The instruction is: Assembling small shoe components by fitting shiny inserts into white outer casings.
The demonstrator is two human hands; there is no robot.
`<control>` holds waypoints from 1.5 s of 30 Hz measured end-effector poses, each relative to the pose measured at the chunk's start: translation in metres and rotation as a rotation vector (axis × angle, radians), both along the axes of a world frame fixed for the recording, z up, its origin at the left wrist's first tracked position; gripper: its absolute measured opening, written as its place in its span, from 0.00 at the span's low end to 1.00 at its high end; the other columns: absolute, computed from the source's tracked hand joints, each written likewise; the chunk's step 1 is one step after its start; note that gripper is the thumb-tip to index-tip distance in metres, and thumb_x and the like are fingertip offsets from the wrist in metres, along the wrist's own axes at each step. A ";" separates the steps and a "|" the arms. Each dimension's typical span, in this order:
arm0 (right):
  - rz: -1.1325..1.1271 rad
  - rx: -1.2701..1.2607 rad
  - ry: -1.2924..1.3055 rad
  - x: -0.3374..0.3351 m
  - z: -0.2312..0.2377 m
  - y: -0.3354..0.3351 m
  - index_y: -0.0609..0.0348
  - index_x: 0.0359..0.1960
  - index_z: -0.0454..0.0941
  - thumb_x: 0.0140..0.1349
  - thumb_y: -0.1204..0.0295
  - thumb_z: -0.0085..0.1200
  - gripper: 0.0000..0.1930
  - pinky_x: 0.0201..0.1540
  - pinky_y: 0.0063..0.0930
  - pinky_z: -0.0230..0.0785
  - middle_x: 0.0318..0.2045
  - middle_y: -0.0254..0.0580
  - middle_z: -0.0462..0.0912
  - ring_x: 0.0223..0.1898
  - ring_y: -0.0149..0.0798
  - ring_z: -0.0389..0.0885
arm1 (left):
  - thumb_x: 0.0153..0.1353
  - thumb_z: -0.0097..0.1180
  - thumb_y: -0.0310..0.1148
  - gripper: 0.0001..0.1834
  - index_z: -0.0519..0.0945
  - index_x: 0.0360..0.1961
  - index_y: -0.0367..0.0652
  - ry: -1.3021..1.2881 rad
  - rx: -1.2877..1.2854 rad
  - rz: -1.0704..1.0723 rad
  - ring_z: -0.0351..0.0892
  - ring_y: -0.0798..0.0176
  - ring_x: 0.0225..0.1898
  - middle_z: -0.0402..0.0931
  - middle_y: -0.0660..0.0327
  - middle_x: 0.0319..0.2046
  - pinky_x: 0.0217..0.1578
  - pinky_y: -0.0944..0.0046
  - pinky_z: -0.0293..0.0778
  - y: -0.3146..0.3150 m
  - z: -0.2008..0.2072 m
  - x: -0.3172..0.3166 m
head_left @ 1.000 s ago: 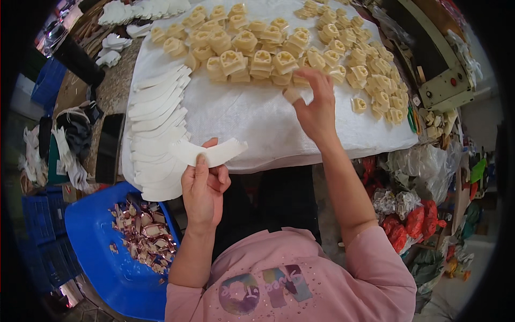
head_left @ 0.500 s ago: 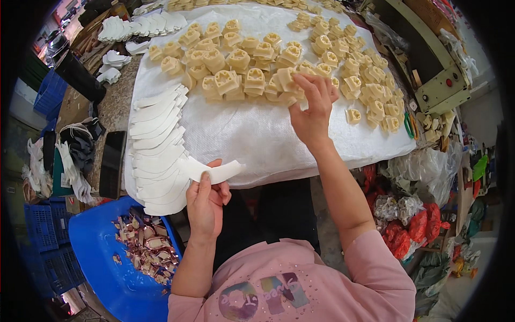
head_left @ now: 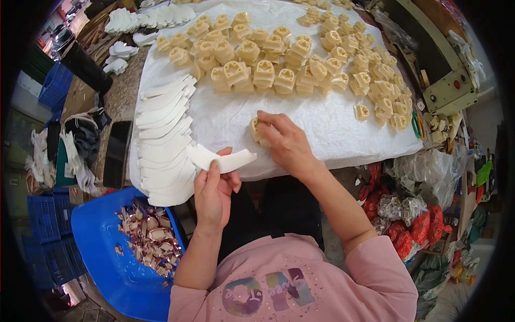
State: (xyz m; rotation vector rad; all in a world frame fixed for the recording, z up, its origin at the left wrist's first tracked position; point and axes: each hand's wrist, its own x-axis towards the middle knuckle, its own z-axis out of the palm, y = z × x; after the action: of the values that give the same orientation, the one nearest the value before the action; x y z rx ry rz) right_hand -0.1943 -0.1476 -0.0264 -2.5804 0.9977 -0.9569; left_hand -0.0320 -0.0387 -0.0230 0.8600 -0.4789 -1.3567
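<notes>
My left hand (head_left: 215, 188) pinches a curved white strip (head_left: 228, 161) between thumb and fingers, above the near edge of the white-covered table. Over the cloth, to the right of that strip, my right hand (head_left: 287, 140) grips a small cream-coloured moulded piece (head_left: 256, 132), partly hidden by the fingers. Beyond it lie rows of similar cream pieces (head_left: 236, 72), blocky with a cut-out opening on top. A fanned stack of white curved strips (head_left: 163, 137) runs along the table's left side, its near end close to my left hand.
At lower left stands a blue tub (head_left: 102, 257) holding shiny reddish scraps. A dark phone (head_left: 117, 153) lies on the ledge beside the table. More cream pieces (head_left: 383, 88) spread along the right, near a green metal machine (head_left: 448, 88). Plastic bags (head_left: 413, 231) lie below right.
My right hand has drawn back from the rows of cream pieces toward me, bringing one with it. The left hand still holds the white strip. The whole view has shifted slightly.
</notes>
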 end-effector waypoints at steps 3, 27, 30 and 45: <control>-0.017 0.028 -0.084 -0.003 0.000 -0.004 0.62 0.41 0.74 0.46 0.84 0.49 0.17 0.47 0.34 0.72 0.48 0.47 0.75 0.46 0.49 0.76 | 0.69 0.38 0.35 0.20 0.66 0.54 0.29 0.006 -0.011 -0.006 0.68 0.70 0.26 0.72 0.58 0.30 0.24 0.69 0.64 0.001 0.002 -0.002; 0.250 0.029 -0.697 0.028 0.019 0.077 0.60 0.44 0.74 0.42 0.91 0.53 0.23 0.36 0.31 0.70 0.38 0.47 0.78 0.35 0.44 0.76 | 0.70 0.38 0.35 0.20 0.68 0.52 0.28 -0.131 -0.078 0.078 0.74 0.64 0.44 0.73 0.54 0.45 0.45 0.64 0.71 0.035 0.020 -0.015; 0.243 -0.067 -0.677 0.031 0.014 0.080 0.59 0.44 0.73 0.42 0.90 0.54 0.25 0.36 0.32 0.70 0.39 0.46 0.78 0.35 0.44 0.75 | 0.70 0.38 0.35 0.20 0.69 0.52 0.28 -0.033 -0.120 0.014 0.74 0.63 0.48 0.73 0.52 0.48 0.49 0.63 0.71 0.041 0.022 -0.016; 0.186 -0.146 -0.535 0.024 0.013 0.079 0.58 0.42 0.73 0.39 0.84 0.57 0.23 0.36 0.33 0.64 0.37 0.42 0.78 0.33 0.43 0.72 | 0.70 0.35 0.36 0.20 0.69 0.51 0.29 -0.137 -0.042 0.043 0.75 0.64 0.48 0.73 0.53 0.48 0.49 0.64 0.72 0.046 0.027 -0.024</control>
State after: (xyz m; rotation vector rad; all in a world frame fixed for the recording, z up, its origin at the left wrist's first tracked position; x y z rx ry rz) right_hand -0.1700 -0.0683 -0.0133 -2.2655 0.5505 -1.5923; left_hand -0.0559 0.0075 0.0038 0.9279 -0.5894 -1.2492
